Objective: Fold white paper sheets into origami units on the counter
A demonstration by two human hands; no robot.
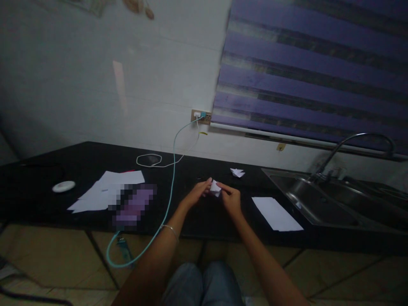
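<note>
Between my two hands, just above the black counter (197, 216), is a small piece of folded white paper (215, 187). My left hand (200, 191) grips its left side, the fingers closed on it. On the right side, my right hand (230, 198) pinches the same paper with thumb and forefinger. Behind and to the right stands another folded paper shape (237, 172) with pointed corners, touched by neither hand. A stack of white sheets (108, 191) lies to the left, and a loose white sheet (276, 214) lies to the right.
A pixelated purple object (135, 208) overlaps the sheets on the left, with a white disc (63, 186) farther left. A teal cable (172, 182) runs from the wall socket (201, 116) over the counter's front edge. A steel sink (306, 204) with a faucet (334, 151) is at the right.
</note>
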